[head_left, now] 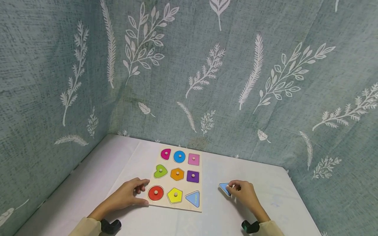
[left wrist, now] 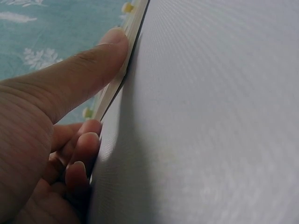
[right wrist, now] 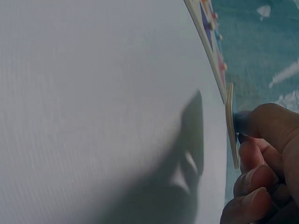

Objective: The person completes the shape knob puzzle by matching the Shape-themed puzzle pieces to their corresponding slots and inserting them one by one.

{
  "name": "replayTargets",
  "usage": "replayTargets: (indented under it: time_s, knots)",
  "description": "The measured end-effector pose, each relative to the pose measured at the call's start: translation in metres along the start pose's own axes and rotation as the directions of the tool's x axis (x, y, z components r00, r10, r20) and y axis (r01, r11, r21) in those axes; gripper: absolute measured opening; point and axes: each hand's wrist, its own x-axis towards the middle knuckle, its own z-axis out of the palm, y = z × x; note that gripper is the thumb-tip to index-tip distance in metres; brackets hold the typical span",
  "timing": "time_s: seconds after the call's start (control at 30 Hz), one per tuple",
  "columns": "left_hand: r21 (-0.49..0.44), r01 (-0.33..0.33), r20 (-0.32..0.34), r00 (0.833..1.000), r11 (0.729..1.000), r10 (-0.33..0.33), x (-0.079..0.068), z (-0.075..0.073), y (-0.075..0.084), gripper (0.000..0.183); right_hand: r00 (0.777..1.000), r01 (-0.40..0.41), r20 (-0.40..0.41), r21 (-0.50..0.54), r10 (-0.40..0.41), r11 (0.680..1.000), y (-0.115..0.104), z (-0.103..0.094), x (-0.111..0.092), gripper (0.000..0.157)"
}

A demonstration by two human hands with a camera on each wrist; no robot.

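A wooden peg puzzle board (head_left: pixel 198 183) lies flat on the table, with several knobbed coloured shapes in its recesses. Its lower-right recess (head_left: pixel 193 198) is a bare blue triangle without a knob. My left hand (head_left: pixel 128 193) rests at the board's left edge; in the left wrist view the thumb (left wrist: pixel 88 70) lies along that edge, the other fingers loosely bent beside it. Right of the board, my right hand (head_left: pixel 244 194) pinches a blue triangle puzzle piece (head_left: pixel 224 188) by its knob. In the right wrist view the piece (right wrist: pixel 231 126) is edge-on, lifted above its shadow.
A white cloth covers the table (head_left: pixel 212 223). Blue-green curtain fabric (head_left: pixel 177 82) with white leaf prints stands behind it and on both sides. Dark straps with small devices (head_left: pixel 111 226) sit at both wrists, by pale sleeves.
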Motion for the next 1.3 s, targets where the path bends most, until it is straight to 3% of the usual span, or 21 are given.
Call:
replayTargets:
  time_s: [0.73,1.07,1.3]
  knots:
    - [0.011,-0.028,0.005,1.000,1.000,0.028,-0.001,-0.002,0.003,0.088,0.992,0.097,0.080,0.025,-0.099,0.995,-0.030,0.032,-0.007,0.008]
    - [0.011,-0.028,0.004,1.000,1.000,0.028,-0.002,-0.002,0.003,0.088,0.977,0.160,0.133,0.072,-0.168,0.985,-0.048,0.047,-0.012,0.009]
    - [0.008,-0.023,0.005,1.000,1.000,0.023,-0.002,-0.002,0.003,0.088,0.968,0.149,0.188,0.100,-0.166,0.984,-0.058,0.059,-0.013,0.008]
